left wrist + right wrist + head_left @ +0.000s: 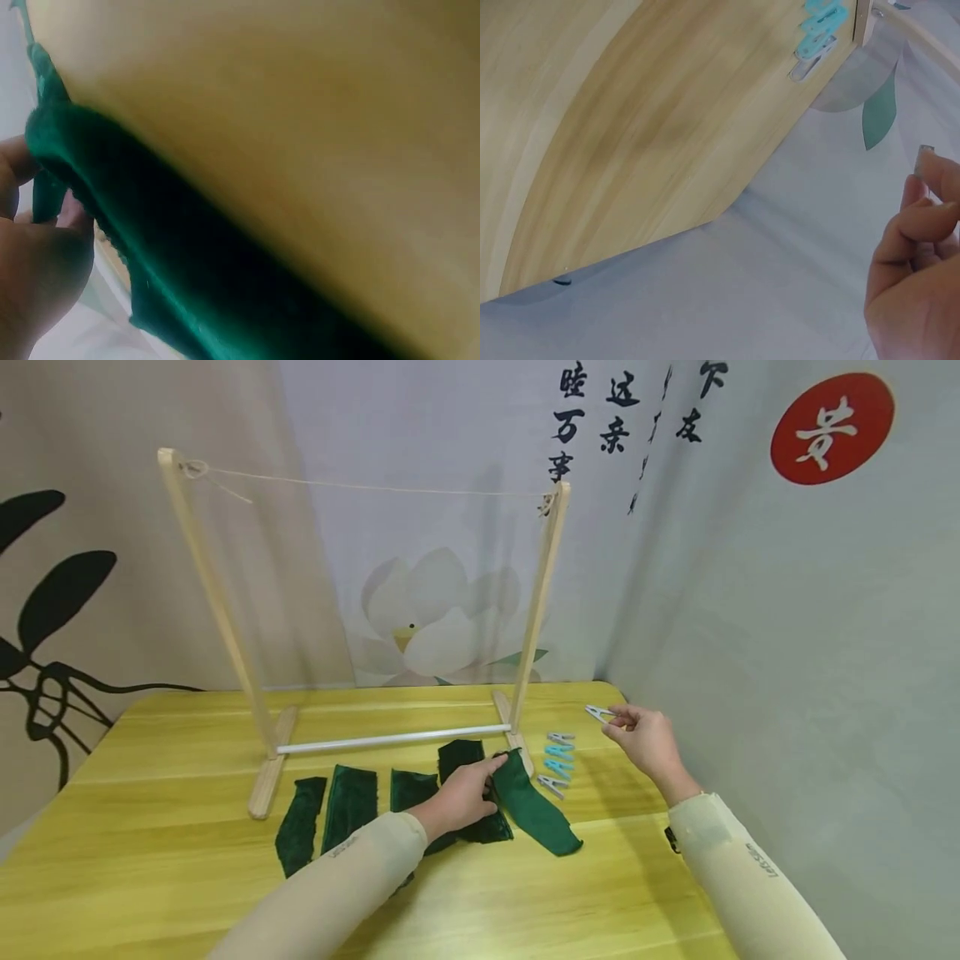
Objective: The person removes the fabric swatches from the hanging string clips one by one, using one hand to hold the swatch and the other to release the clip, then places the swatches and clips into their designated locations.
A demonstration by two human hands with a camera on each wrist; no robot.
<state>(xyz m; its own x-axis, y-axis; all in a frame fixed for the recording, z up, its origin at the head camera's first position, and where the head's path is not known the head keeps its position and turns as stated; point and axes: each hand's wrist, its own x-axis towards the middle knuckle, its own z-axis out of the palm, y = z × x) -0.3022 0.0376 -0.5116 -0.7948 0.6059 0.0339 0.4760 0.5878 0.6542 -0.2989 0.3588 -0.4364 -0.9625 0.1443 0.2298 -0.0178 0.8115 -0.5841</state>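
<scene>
My left hand [467, 795] pinches the upper end of a dark green velvety cloth strip [536, 806] over the table, right of the other strips. In the left wrist view the gripped cloth [142, 202] folds between thumb and fingers. My right hand [645, 739] holds a pale grey clothespin [597, 713] between thumb and fingertips, above the table's right side. Only a small tip of that clothespin [925, 148] shows in the right wrist view. Several blue and grey clothespins [558, 767] lie in a column between my hands.
A wooden frame with two posts [542, 610] stands at the back, a string [390, 488] tied between their tops. Its white crossbar [390, 740] runs low above the wooden table [585, 910]. Other green strips [350, 802] lie in a row before it. A printed curtain [450, 460] hangs behind.
</scene>
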